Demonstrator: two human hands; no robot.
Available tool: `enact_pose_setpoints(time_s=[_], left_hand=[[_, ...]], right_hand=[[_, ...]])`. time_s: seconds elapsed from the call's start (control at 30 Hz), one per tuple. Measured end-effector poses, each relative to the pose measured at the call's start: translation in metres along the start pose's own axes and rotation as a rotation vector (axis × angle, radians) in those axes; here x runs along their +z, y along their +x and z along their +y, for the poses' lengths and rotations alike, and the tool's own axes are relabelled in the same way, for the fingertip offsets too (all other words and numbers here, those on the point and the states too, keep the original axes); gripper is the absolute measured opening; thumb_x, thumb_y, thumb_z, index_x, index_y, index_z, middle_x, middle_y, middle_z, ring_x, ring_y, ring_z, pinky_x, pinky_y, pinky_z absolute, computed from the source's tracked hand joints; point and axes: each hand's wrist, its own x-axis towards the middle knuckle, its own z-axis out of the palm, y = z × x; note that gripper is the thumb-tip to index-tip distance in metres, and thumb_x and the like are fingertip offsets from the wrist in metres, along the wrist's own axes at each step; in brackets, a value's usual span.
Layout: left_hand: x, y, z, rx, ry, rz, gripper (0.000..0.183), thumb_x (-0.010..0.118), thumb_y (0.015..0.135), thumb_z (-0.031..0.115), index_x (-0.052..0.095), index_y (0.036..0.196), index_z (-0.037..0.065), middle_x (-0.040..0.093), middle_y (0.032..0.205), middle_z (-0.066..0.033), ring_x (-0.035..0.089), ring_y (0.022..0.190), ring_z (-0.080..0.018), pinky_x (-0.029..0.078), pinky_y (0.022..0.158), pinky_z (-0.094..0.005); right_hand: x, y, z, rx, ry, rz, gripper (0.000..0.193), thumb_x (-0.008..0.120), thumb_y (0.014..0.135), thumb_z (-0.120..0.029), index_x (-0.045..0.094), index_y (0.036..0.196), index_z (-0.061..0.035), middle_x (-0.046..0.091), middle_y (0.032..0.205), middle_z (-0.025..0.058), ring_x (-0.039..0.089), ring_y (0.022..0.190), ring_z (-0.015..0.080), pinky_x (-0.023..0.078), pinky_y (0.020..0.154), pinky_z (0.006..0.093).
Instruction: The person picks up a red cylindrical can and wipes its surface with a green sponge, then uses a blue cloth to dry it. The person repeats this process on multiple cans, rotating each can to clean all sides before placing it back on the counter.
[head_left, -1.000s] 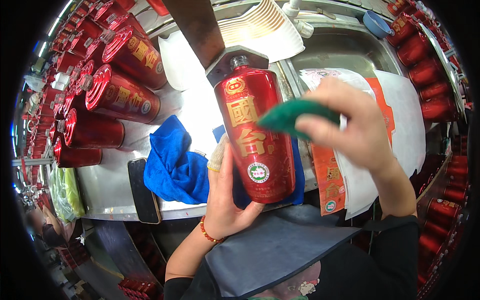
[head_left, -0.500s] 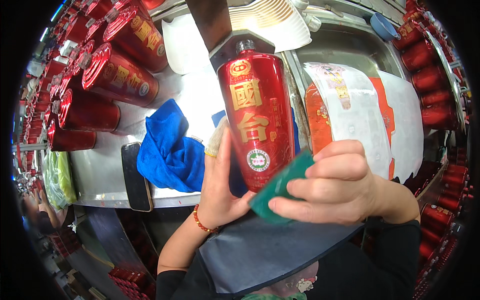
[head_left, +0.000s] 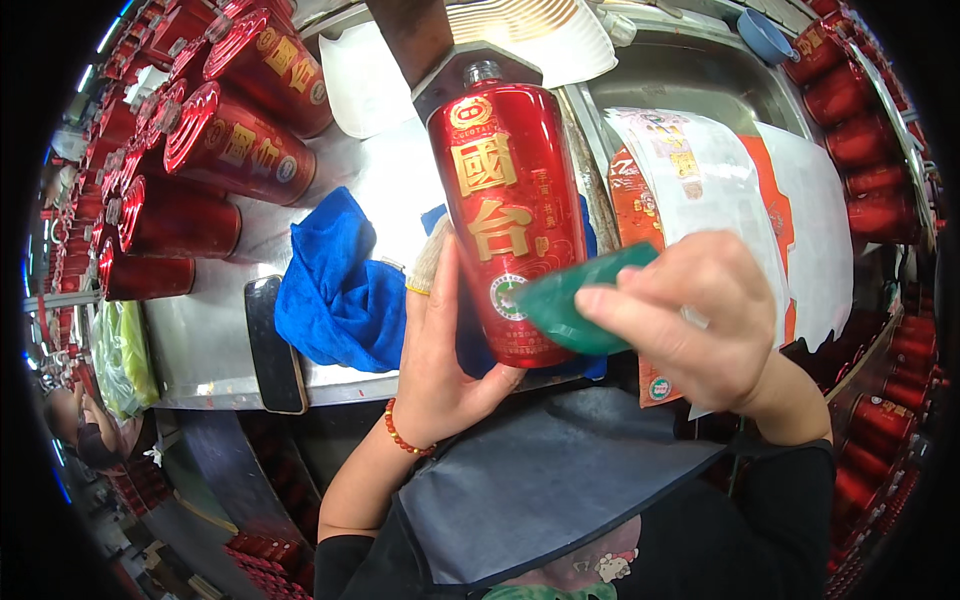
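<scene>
A red glossy bottle (head_left: pixel 535 230) with gold characters and a round green-and-white emblem lies tilted, its neck away from me against a dark metal bracket (head_left: pixel 425 50). Around its lower left side my left hand (head_left: pixel 435 345) is closed, the thumb at its base and a pale knit finger cover on one finger. My right hand (head_left: pixel 700 325) pinches a flat green scraper (head_left: pixel 575 300), whose edge lies over the bottle's lower front near the emblem. Motion blurs this hand slightly. Beneath the bottle and to its left spreads a crumpled blue cloth (head_left: pixel 335 300).
Printed white-backed sheets (head_left: pixel 720 200) with red ones beneath lie right of the bottle, before a metal basin (head_left: pixel 690 85). Several red bottles (head_left: pixel 245 150) crowd the left side. A phone (head_left: pixel 272 345) rests near the front edge. A blue bowl (head_left: pixel 765 40) stands far right.
My right hand has shifted up and right, turning the scraper flatter over the bottle's lower front. The left hand stays on the bottle. The whole view has shifted slightly.
</scene>
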Motion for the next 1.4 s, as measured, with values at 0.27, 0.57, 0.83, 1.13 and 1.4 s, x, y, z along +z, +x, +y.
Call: enact_pose_setpoints(time_s=[0.27, 0.57, 0.83, 1.13, 1.4], left_hand=[[0.002, 0.000, -0.002, -0.010, 0.003, -0.014, 0.108, 0.082, 0.075, 0.015, 0.018, 0.160, -0.004, 0.030, 0.160, -0.0279, 0.032, 0.148, -0.0444, 0.028, 0.120, -0.0474], [0.005, -0.002, -0.007, -0.013, -0.020, 0.018, 0.103, 0.083, 0.078, 0.019, 0.023, 0.158, -0.005, 0.032, 0.159, -0.0263, 0.033, 0.147, -0.0415, 0.027, 0.120, -0.0470], [0.010, -0.005, -0.016, -0.082, -0.080, 0.037, 0.108, 0.087, 0.073, 0.024, 0.025, 0.157, -0.006, 0.042, 0.150, -0.0234, 0.041, 0.137, -0.0381, 0.030, 0.116, -0.0452], [0.007, 0.000, -0.012, -0.060, 0.020, 0.002, 0.109, 0.088, 0.073, 0.025, 0.025, 0.157, -0.005, 0.041, 0.151, -0.0243, 0.042, 0.136, -0.0388, 0.031, 0.115, -0.0448], [0.004, 0.007, -0.013, -0.092, 0.036, -0.013, 0.119, 0.093, 0.069, 0.033, 0.024, 0.157, -0.006, 0.040, 0.152, -0.0258, 0.042, 0.136, -0.0402, 0.031, 0.115, -0.0468]], right_hand=[[-0.006, -0.001, 0.016, 0.091, -0.031, 0.022, 0.034, 0.074, 0.069, -0.007, 0.078, 0.103, -0.0056, 0.063, 0.083, 0.0034, 0.059, 0.070, 0.0198, 0.048, 0.059, 0.0308], [-0.004, -0.016, 0.021, 0.406, 0.114, 0.081, 0.025, 0.083, 0.077, -0.005, 0.078, 0.102, -0.0041, 0.060, 0.074, 0.0049, 0.055, 0.063, 0.0162, 0.045, 0.056, 0.0291], [-0.006, -0.031, 0.008, 0.651, 0.409, 0.032, 0.024, 0.080, 0.083, -0.006, 0.079, 0.107, -0.0049, 0.066, 0.078, 0.0038, 0.057, 0.070, 0.0105, 0.045, 0.063, 0.0263], [-0.002, -0.023, 0.001, 0.483, 0.607, 0.019, 0.020, 0.079, 0.082, -0.004, 0.077, 0.101, -0.0009, 0.062, 0.079, 0.0017, 0.056, 0.072, 0.0091, 0.043, 0.064, 0.0260], [-0.002, -0.011, -0.006, 0.061, 0.197, -0.088, 0.033, 0.077, 0.071, -0.008, 0.080, 0.103, -0.0137, 0.057, 0.086, -0.0022, 0.049, 0.081, 0.0162, 0.041, 0.069, 0.0305]])
